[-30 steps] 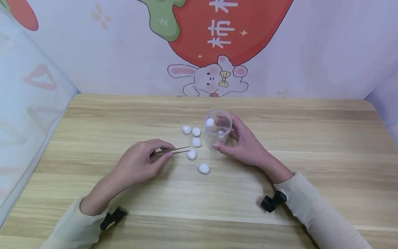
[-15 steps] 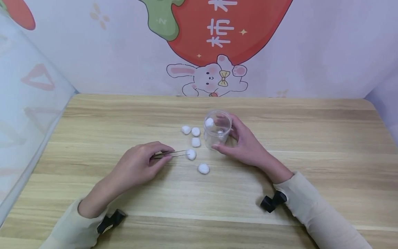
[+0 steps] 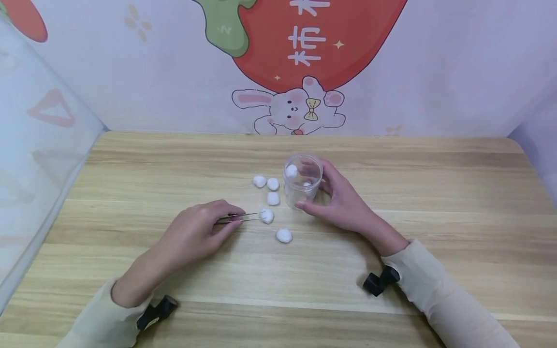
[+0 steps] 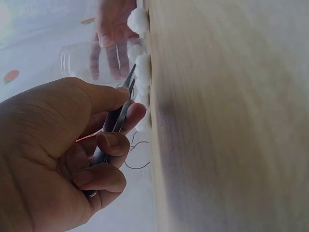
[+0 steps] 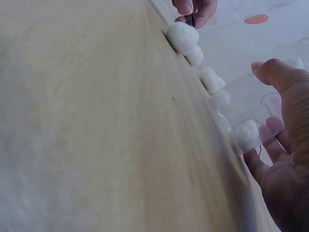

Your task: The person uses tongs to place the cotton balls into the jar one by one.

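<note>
Tweezers [image 3: 248,217] are pinched between the thumb and fingers of my left hand [image 3: 189,229]. Their two tips lie over a white cotton ball [image 3: 268,218]; whether they squeeze it I cannot tell. My right hand [image 3: 345,205] holds a clear plastic jar [image 3: 300,195] from its right side, thumb in front and fingers behind. The jar stands upright on the table, its mouth uncovered. White cotton balls show inside it, one of them low down [image 5: 247,135] in the right wrist view.
Left of the jar, three cotton balls sit close together, the nearest one [image 3: 273,198] beside its wall. Another cotton ball [image 3: 284,236] lies alone nearer the person. The wooden table [image 3: 413,193] backs onto a printed wall sheet [image 3: 174,72].
The tweezers' tips have come down slightly onto the cotton ball, and the gap between them looks about the same. My right hand and the jar have kept their place.
</note>
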Motion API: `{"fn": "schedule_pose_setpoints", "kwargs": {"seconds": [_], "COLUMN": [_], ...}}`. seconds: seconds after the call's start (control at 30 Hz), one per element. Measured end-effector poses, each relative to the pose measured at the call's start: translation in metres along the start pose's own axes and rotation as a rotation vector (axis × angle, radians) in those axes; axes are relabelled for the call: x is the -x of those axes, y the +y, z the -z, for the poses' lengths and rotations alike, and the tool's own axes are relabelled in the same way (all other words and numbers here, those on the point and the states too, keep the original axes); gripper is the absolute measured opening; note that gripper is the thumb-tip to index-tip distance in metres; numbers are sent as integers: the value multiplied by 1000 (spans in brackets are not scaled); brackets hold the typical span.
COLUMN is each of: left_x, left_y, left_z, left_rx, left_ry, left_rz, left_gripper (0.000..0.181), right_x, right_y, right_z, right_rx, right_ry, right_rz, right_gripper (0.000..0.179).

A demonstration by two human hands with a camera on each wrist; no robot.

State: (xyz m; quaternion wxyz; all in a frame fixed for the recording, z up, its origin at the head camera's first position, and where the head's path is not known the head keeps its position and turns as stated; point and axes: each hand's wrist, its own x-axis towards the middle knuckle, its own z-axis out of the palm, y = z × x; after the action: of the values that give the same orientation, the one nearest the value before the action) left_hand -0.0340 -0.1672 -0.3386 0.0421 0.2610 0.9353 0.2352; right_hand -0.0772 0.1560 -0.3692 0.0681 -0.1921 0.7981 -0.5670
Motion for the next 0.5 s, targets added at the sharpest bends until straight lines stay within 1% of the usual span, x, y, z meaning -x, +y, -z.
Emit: {"fn": "schedule_pose_setpoints", "kwargs": {"seconds": [0.27,0.5], "left_x": [0,-1], "left_y": [2,4], "left_z": [-2,-4], "left_rx": [-19,-29], "left_ry": [3,5], "left_rz": [-5,8], "left_gripper": [19,18], "right_x": [-1,-1], "right_y": [-1,-1], "right_z": [-1,0], "right_rx": [1,1], "right_ry": [-6,-3], "right_rz": [5,-1], "right_gripper": [82,82]}}
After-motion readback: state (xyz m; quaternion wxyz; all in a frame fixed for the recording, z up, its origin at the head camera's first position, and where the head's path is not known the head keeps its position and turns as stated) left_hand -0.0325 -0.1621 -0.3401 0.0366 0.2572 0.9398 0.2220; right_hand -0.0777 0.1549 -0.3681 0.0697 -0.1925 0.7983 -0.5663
